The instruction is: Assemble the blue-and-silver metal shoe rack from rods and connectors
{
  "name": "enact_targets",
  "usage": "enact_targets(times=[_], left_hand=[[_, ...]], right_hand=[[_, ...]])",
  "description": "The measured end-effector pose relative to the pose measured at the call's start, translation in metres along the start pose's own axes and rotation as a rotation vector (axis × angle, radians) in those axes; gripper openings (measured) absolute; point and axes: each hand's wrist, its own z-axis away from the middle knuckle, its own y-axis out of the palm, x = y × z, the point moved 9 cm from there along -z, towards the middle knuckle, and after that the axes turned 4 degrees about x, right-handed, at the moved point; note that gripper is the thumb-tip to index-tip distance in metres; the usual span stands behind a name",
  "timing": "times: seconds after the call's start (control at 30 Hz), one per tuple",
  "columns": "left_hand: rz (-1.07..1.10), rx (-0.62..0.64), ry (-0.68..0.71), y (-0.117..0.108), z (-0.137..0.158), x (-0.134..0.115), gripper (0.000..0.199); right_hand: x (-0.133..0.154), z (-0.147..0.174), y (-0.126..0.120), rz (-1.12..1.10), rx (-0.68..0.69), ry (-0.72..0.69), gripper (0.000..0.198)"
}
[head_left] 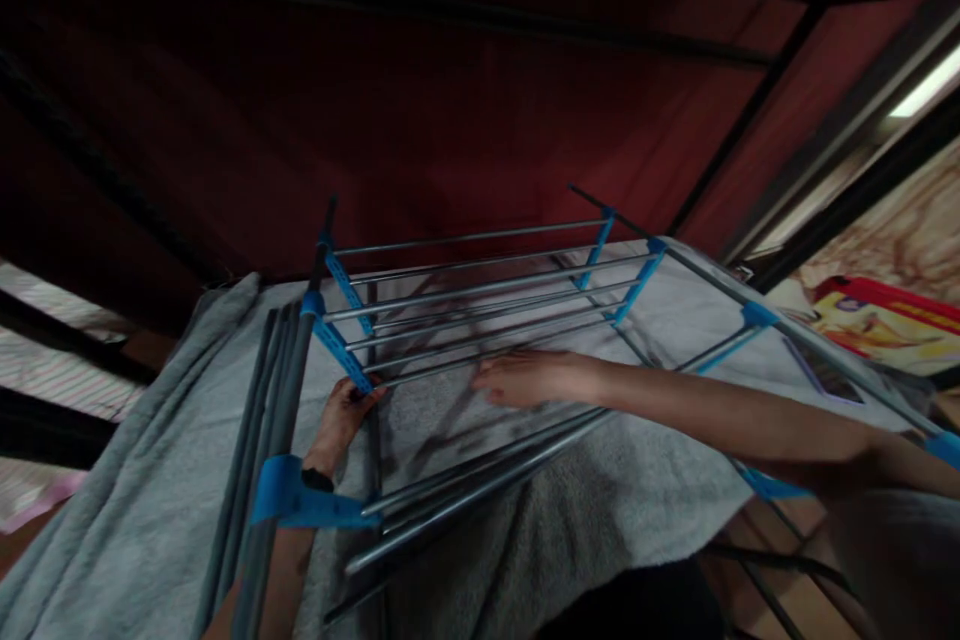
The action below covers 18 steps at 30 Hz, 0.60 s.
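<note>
A rack frame of grey metal tubes [450, 298] joined by blue plastic brackets lies tilted across a grey blanket [435, 410]. My left hand [349, 412] is closed around the lower end of a blue bracket [341, 352], where a tube meets it. A dark band circles that wrist. Through the frame reaches my right hand [525, 378], fingers loosely stretched to the left, just below the lowest tube of that tier. Whether it touches the tube, I cannot tell. Nearer to me, a second blue bracket [300, 498] sits on the left side pole.
Several loose grey tubes [255, 430] lie side by side on the left. More tubes [480, 490] run across the front. A dark red curtain [450, 120] hangs behind. A red and yellow package [885, 325] lies at the right. Dark bars frame the sides.
</note>
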Motion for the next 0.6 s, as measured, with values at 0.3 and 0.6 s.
enact_targets(times=[0.3, 0.6], left_hand=[[-0.050, 0.005, 0.007, -0.002, -0.002, -0.008, 0.054], [-0.079, -0.031, -0.075, -0.006, -0.006, -0.006, 0.052]], right_hand=[[-0.012, 0.257, 0.071, -1.461, -0.637, 0.340, 0.037], [-0.190, 0.288, 0.130, -1.036, -1.446, 0.880, 0.043]])
